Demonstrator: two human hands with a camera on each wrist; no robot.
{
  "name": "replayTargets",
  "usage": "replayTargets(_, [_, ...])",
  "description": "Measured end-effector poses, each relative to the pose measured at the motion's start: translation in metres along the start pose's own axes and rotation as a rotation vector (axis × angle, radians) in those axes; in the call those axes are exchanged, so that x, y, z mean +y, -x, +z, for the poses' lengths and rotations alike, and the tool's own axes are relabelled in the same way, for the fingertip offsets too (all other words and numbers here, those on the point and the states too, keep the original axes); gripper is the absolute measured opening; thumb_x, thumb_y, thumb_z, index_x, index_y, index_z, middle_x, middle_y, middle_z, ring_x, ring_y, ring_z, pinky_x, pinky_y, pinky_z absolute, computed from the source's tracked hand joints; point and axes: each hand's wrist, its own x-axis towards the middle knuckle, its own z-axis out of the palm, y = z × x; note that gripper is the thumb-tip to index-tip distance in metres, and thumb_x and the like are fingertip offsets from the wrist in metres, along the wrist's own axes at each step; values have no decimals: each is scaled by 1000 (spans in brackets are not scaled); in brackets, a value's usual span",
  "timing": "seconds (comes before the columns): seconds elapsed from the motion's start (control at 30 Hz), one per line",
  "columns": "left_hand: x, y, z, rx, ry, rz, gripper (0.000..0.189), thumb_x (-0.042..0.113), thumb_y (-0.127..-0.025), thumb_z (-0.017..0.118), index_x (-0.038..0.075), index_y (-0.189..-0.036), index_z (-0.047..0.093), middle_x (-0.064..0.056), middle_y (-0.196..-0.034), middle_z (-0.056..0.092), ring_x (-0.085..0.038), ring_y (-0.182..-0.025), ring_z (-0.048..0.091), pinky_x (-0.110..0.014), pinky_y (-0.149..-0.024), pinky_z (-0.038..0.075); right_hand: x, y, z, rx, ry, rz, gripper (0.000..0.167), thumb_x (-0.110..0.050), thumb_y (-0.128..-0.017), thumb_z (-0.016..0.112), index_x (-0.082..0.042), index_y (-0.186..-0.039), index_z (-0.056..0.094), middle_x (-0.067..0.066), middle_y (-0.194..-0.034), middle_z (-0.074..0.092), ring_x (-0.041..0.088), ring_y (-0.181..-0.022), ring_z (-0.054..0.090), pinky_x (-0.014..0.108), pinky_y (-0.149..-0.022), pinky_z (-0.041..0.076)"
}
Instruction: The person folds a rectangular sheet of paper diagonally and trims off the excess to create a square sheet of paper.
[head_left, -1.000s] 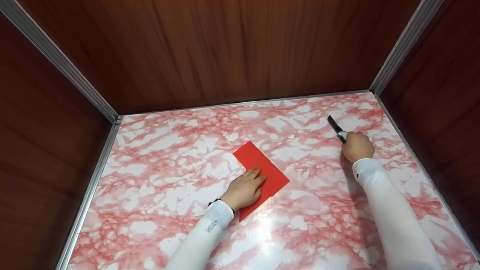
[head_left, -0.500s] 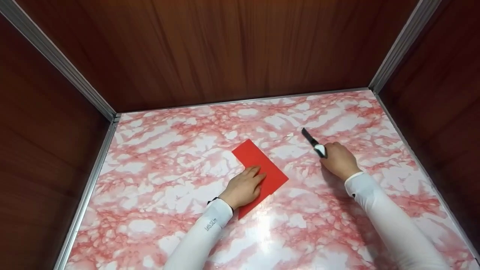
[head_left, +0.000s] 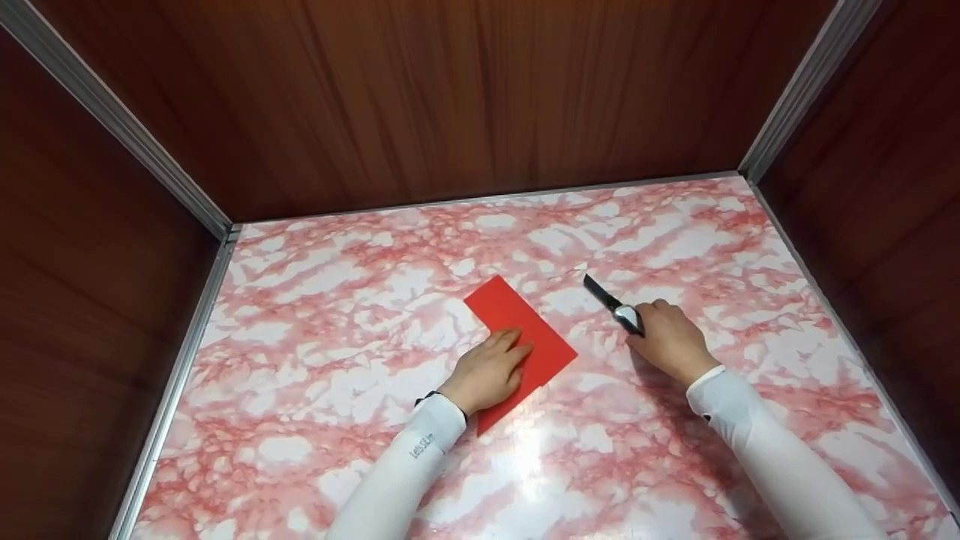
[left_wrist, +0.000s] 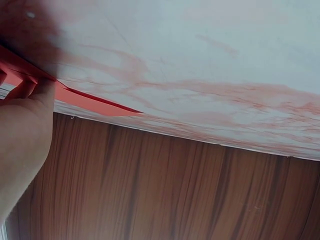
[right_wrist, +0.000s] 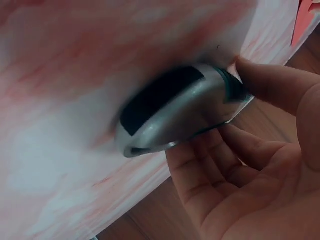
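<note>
A folded red sheet of paper point(head_left: 544, 341) lies on the marbled table, its outline angular with a notch at the left. My left hand point(head_left: 486, 373) rests on it with fingers spread, covering its lower left part. In the left wrist view, the red paper point(left_wrist: 100, 106) shows a slightly raised edge beyond my hand point(left_wrist: 25, 125). To the right, my right hand point(head_left: 670, 337) grips a black-and-silver tool with a long narrow black end point(head_left: 602, 291) pointing to the far left. Up close in the right wrist view, its rounded silver body point(right_wrist: 180, 112) sits between thumb and fingers.
A pink-and-white marbled table point(head_left: 315, 315) spreads under both hands. Dark wood panels point(head_left: 390, 105) stand at the back and both sides, joined by grey metal corner strips point(head_left: 161, 157). A small pale speck point(head_left: 581, 268) lies beyond the black end.
My right hand has moved left and slightly nearer with the black-and-silver tool, bringing it closer to the red paper. My left hand and the paper have stayed in place.
</note>
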Motion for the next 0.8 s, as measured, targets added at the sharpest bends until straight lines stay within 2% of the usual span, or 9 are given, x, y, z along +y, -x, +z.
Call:
replayTargets(0.17, [1, -1, -2, -16, 7, -1, 51, 31, -107, 49, 18, -155, 47, -9, -164, 34, -26, -152, 28, -39, -121, 27, -1, 3, 3, 5, 15, 7, 39, -22, -89, 76, 7, -114, 64, 21, -100, 59, 38, -91, 58, 55, -72, 49])
replayTargets(0.3, [0, -1, -3, -33, 20, -6, 53, 33, -106, 51, 17, -156, 46, -9, -165, 33, -25, -152, 26, -39, -121, 27, -1, 2, 6, 36, 22, -2, 31, -15, -89, 74, 7, -110, 66, 21, -98, 59, 40, -91, 58, 57, -73, 49])
replayTargets(0.47, [-3, 1, -3, -58, 52, -11, 63, 46, -103, 56, 18, -158, 43, -9, -166, 29, -26, -154, 23, -41, -121, 27, 0, -1, 8, 61, 8, -21, 24, -11, -88, 74, 6, -104, 66, 19, -93, 58, 40, -87, 58, 56, -71, 48])
replayTargets(0.63, [-3, 0, -3, -59, 63, -6, 76, 59, -97, 60, 18, -159, 41, -9, -166, 29, -26, -154, 23, -43, -120, 28, 1, 0, 11, 81, -23, -30, 30, -12, -90, 72, 6, -113, 68, 20, -95, 58, 40, -88, 58, 56, -72, 48])
replayTargets(0.8, [0, -2, -1, -37, 30, -15, 82, 63, -94, 61, 20, -160, 38, -9, -164, 32, -26, -152, 26, -43, -120, 28, -4, 6, 12, 132, -72, -80, 36, -12, -90, 73, 5, -121, 68, 20, -98, 58, 39, -89, 55, 54, -74, 46])
